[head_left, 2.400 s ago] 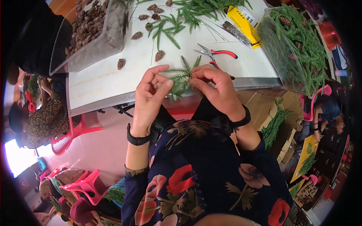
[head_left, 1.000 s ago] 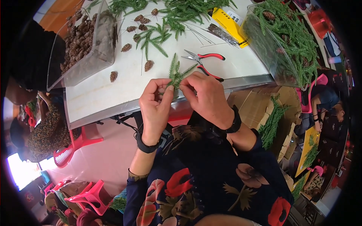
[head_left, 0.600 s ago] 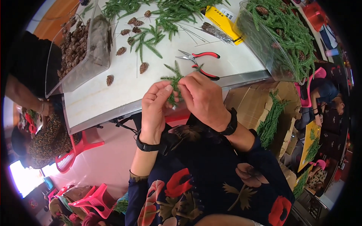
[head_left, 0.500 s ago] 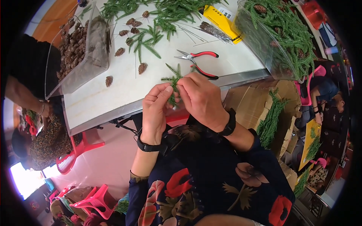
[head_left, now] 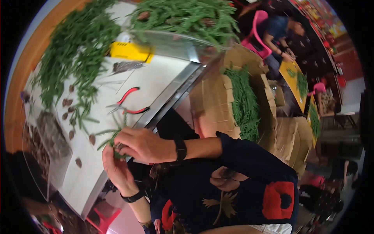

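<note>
Setting: we see a craft assembly workshop | evidence: white worktable (head_left: 163,78) heaped with green sprigs (head_left: 74,50), cardboard boxes (head_left: 218,101) of greenery, red-handled pliers (head_left: 126,103), another seated worker (head_left: 280,35) at a neighbouring table (head_left: 296,78)

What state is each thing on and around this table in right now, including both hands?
Left hand: pinching the green sprig.
Right hand: gripping the green sprig from above.
Red-handled pliers: lying flat, handles apart.
Cardboard box: open, full of greenery.
Clear bin: heaped with greenery.
</note>
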`<move>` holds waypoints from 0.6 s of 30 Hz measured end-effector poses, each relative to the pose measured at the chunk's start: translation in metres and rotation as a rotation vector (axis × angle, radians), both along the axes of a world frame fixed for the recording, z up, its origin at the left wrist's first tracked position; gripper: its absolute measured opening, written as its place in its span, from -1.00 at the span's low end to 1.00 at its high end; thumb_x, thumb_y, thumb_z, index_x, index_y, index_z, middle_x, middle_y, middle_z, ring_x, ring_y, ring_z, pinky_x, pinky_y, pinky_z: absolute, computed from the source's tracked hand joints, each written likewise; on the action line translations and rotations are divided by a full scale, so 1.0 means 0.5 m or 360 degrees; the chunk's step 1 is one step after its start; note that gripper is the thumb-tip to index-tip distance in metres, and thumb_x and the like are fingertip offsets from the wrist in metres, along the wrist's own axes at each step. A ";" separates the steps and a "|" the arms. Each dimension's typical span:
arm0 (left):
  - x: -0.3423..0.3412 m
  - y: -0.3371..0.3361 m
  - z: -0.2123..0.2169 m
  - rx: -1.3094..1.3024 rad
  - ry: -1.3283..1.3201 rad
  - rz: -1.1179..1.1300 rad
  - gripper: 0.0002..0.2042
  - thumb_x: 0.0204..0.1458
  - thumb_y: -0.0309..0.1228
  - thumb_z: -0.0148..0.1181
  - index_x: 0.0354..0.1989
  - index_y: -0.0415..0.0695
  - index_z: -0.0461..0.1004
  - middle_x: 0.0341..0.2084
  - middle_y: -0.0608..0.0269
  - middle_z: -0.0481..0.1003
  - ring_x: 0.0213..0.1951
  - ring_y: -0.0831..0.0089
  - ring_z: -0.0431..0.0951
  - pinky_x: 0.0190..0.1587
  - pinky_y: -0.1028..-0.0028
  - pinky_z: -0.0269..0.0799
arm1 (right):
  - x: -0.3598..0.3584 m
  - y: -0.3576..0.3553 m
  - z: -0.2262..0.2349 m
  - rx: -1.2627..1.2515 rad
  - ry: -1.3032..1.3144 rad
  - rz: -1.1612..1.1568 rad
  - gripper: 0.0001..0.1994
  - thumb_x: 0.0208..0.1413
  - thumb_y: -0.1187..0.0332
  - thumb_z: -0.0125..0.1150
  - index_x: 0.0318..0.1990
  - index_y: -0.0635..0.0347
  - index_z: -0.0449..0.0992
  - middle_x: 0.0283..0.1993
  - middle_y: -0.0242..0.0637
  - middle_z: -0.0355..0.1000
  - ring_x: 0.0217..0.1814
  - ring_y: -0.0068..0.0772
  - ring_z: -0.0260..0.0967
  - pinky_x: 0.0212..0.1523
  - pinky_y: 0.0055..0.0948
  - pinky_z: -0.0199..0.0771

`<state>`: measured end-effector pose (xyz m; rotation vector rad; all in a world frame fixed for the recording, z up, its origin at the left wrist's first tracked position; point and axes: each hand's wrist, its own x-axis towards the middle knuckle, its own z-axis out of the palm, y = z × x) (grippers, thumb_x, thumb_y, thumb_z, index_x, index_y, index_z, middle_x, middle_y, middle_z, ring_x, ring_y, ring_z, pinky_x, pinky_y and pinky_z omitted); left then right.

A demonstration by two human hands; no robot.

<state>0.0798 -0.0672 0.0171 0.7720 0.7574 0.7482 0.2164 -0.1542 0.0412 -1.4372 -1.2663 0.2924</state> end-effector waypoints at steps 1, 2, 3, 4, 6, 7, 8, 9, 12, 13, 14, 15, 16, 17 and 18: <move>-0.002 0.003 -0.001 0.0006 -0.0008 -0.0019 -0.83 0.19 -0.40 0.12 -0.12 -0.19 0.49 -0.30 0.28 0.51 -0.30 0.59 0.47 -0.32 0.61 0.30 | 0.007 -0.006 -0.002 -0.0002 -0.0010 -0.0045 -0.79 -0.02 0.52 0.27 -0.22 0.21 0.42 -0.33 -0.21 0.37 -0.28 -0.08 0.43 -0.33 -0.26 0.44; 0.000 0.004 0.001 0.0016 -0.0010 -0.0013 -0.83 0.20 -0.40 0.12 -0.12 -0.19 0.49 -0.29 0.28 0.51 -0.28 0.60 0.46 -0.31 0.61 0.30 | 0.010 -0.009 -0.002 0.0031 -0.0049 -0.0056 -0.81 -0.03 0.51 0.26 -0.25 0.20 0.41 -0.35 -0.22 0.35 -0.29 -0.08 0.41 -0.32 -0.25 0.42; 0.007 0.002 0.002 0.0019 -0.0006 -0.0017 -0.83 0.20 -0.40 0.12 -0.12 -0.19 0.49 -0.29 0.28 0.51 -0.28 0.60 0.46 -0.31 0.61 0.30 | 0.011 -0.010 -0.003 0.0067 -0.0079 -0.0051 -0.83 -0.04 0.51 0.25 -0.29 0.20 0.39 -0.37 -0.22 0.34 -0.29 -0.09 0.40 -0.31 -0.24 0.41; 0.014 0.000 0.001 0.0003 0.0007 -0.0014 -0.83 0.19 -0.39 0.12 -0.11 -0.18 0.48 -0.29 0.28 0.51 -0.27 0.60 0.46 -0.29 0.61 0.31 | 0.004 -0.006 -0.006 0.0109 -0.0098 -0.0023 -0.85 -0.04 0.51 0.23 -0.33 0.20 0.38 -0.39 -0.22 0.32 -0.29 -0.09 0.39 -0.31 -0.23 0.39; 0.020 -0.007 0.004 -0.0027 0.0058 0.0043 -0.83 0.19 -0.39 0.13 -0.11 -0.17 0.48 -0.29 0.28 0.51 -0.26 0.60 0.47 -0.25 0.61 0.32 | 0.013 -0.012 -0.011 0.0124 -0.0158 -0.0005 -0.85 -0.03 0.52 0.24 -0.31 0.20 0.40 -0.36 -0.21 0.35 -0.29 -0.10 0.40 -0.31 -0.25 0.41; 0.029 -0.012 0.009 -0.0021 0.0078 -0.0022 -0.83 0.18 -0.39 0.14 -0.11 -0.16 0.48 -0.29 0.28 0.51 -0.28 0.60 0.47 -0.26 0.61 0.34 | 0.023 -0.017 -0.012 0.0131 -0.0237 -0.0011 -0.85 -0.02 0.54 0.24 -0.28 0.20 0.43 -0.34 -0.21 0.38 -0.30 -0.11 0.41 -0.31 -0.27 0.44; 0.042 -0.021 0.014 -0.0018 0.0104 -0.0072 -0.84 0.18 -0.40 0.15 -0.12 -0.16 0.48 -0.30 0.28 0.51 -0.30 0.60 0.48 -0.27 0.62 0.35 | 0.033 -0.021 -0.009 0.0114 -0.0306 -0.0034 -0.86 -0.02 0.54 0.24 -0.29 0.21 0.44 -0.33 -0.21 0.39 -0.30 -0.12 0.41 -0.31 -0.28 0.44; 0.049 -0.031 0.028 -0.0053 0.0077 -0.0112 -0.86 0.18 -0.42 0.14 -0.13 -0.15 0.48 -0.33 0.29 0.52 -0.33 0.59 0.48 -0.29 0.63 0.35 | 0.040 -0.023 -0.007 0.0104 -0.0364 -0.0040 -0.86 -0.02 0.54 0.24 -0.29 0.21 0.44 -0.31 -0.21 0.40 -0.31 -0.13 0.41 -0.30 -0.29 0.44; 0.062 -0.040 0.036 -0.0124 -0.0044 -0.0170 -0.91 0.18 -0.48 0.11 -0.19 -0.16 0.49 -0.40 0.33 0.52 -0.41 0.59 0.47 -0.37 0.67 0.34 | 0.053 -0.033 0.010 0.0015 -0.0270 0.0079 -0.83 -0.02 0.55 0.26 -0.25 0.24 0.45 -0.26 -0.19 0.43 -0.28 -0.14 0.44 -0.27 -0.32 0.47; 0.057 -0.041 0.038 -0.0116 -0.0017 -0.0096 -0.91 0.18 -0.48 0.11 -0.19 -0.16 0.49 -0.40 0.33 0.52 -0.41 0.59 0.47 -0.37 0.67 0.34 | 0.051 -0.034 0.014 -0.0025 -0.0209 0.0071 -0.80 -0.03 0.58 0.27 -0.21 0.26 0.45 -0.25 -0.18 0.44 -0.26 -0.17 0.45 -0.27 -0.35 0.47; 0.057 -0.043 0.038 -0.0114 -0.0032 -0.0080 -0.91 0.19 -0.49 0.10 -0.19 -0.17 0.49 -0.41 0.34 0.52 -0.41 0.59 0.47 -0.36 0.67 0.34 | 0.048 -0.033 0.015 -0.0073 -0.0157 0.0044 -0.77 -0.03 0.60 0.28 -0.18 0.28 0.45 -0.23 -0.18 0.45 -0.25 -0.20 0.46 -0.26 -0.38 0.48; 0.055 -0.044 0.039 -0.0112 -0.0050 -0.0071 -0.92 0.19 -0.49 0.10 -0.20 -0.17 0.50 -0.42 0.34 0.51 -0.42 0.60 0.46 -0.36 0.67 0.33 | 0.041 -0.029 0.016 -0.0067 -0.0141 0.0090 -0.77 -0.03 0.60 0.28 -0.18 0.28 0.45 -0.23 -0.18 0.45 -0.25 -0.20 0.46 -0.26 -0.38 0.48; 0.048 -0.042 0.039 -0.0111 -0.0073 -0.0068 -0.92 0.19 -0.50 0.10 -0.21 -0.17 0.50 -0.42 0.34 0.51 -0.42 0.61 0.46 -0.36 0.67 0.33 | 0.034 -0.026 0.018 -0.0059 -0.0101 0.0078 -0.74 -0.04 0.61 0.28 -0.16 0.28 0.45 -0.24 -0.18 0.45 -0.25 -0.22 0.47 -0.26 -0.40 0.48; 0.043 -0.039 0.037 -0.0110 -0.0069 -0.0053 -0.92 0.19 -0.50 0.10 -0.21 -0.17 0.50 -0.42 0.34 0.51 -0.42 0.61 0.46 -0.36 0.67 0.33 | 0.029 -0.025 0.020 -0.0055 -0.0070 0.0041 -0.72 -0.04 0.62 0.29 -0.14 0.29 0.44 -0.25 -0.19 0.46 -0.26 -0.25 0.47 -0.27 -0.42 0.48; 0.039 -0.037 0.034 -0.0122 -0.0069 -0.0035 -0.92 0.19 -0.50 0.10 -0.21 -0.18 0.50 -0.42 0.35 0.51 -0.42 0.61 0.45 -0.37 0.67 0.32 | 0.025 -0.024 0.021 -0.0053 -0.0041 -0.0001 -0.70 -0.04 0.63 0.30 -0.12 0.29 0.44 -0.25 -0.20 0.46 -0.26 -0.28 0.47 -0.27 -0.44 0.48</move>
